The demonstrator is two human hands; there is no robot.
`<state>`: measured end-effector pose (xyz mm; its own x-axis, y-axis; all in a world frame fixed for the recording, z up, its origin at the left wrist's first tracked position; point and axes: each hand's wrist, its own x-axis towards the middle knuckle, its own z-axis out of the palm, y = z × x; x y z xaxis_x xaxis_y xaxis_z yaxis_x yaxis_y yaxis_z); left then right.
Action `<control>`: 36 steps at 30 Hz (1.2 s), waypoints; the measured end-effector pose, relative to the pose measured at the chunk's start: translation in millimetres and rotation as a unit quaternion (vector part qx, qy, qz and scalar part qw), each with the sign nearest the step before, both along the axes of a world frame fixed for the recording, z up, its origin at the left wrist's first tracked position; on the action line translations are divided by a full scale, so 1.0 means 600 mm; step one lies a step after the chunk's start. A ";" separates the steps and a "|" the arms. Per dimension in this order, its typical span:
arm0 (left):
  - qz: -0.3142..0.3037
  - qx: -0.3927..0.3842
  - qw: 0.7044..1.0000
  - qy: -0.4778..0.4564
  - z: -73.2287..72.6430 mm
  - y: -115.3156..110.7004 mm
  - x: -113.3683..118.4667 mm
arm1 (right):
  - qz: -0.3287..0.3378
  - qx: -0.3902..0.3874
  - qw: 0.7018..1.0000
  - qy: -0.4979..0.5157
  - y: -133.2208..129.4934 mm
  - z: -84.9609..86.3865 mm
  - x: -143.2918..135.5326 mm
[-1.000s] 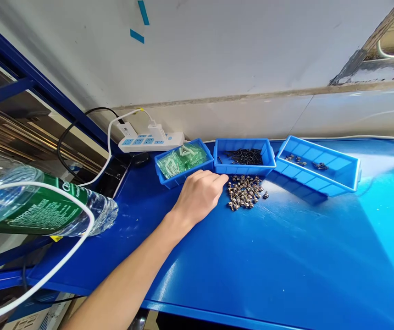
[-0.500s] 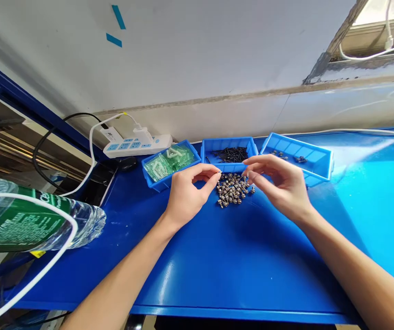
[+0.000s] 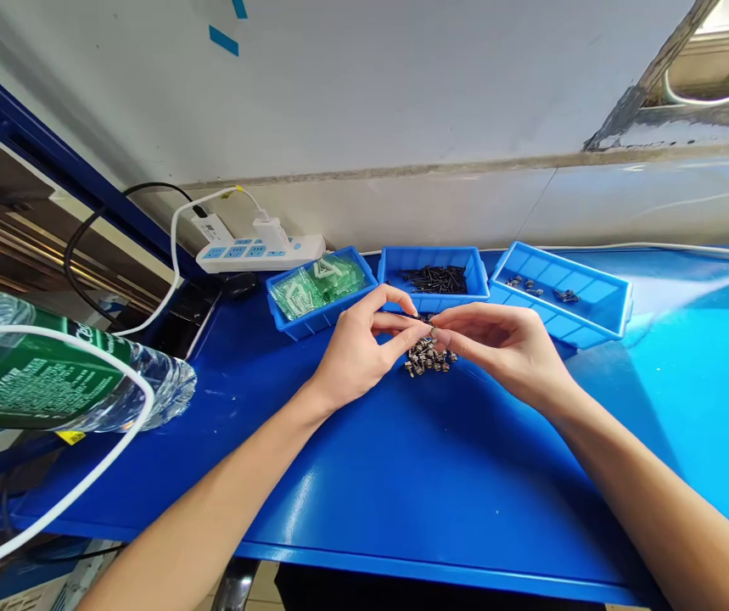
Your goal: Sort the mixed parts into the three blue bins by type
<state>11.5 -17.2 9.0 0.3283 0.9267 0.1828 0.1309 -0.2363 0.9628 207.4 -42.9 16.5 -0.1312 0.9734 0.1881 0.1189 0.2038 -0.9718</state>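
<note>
My left hand and my right hand meet above a pile of small metal screws on the blue table. Thumbs and fingertips of both are pinched together around a small metal screw, mostly covered by the fingers. Which hand has which part of it I cannot tell. Just behind the hands stands a blue bin of long black screws. The fingers hide the back of the pile.
To the left, a blue bin holds green-and-clear plastic packets. A third bin at right has a few small screws. A power strip, a large water bottle and a white cable are at left.
My right hand has moved left from the pile's right side, and its fingertips now meet those of my left hand. My left hand has shifted slightly right. The camera view has tilted a little.
</note>
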 end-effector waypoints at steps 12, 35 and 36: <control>0.009 0.233 0.958 0.166 -0.010 0.011 -0.014 | -0.090 -0.027 0.995 0.031 0.004 0.014 0.007; -0.008 0.361 0.851 0.380 -0.031 0.019 -0.031 | -0.324 0.103 0.936 -0.086 0.000 0.042 0.039; -0.005 0.359 0.850 0.386 -0.031 0.019 -0.031 | -0.313 0.103 0.940 -0.089 -0.001 0.040 0.036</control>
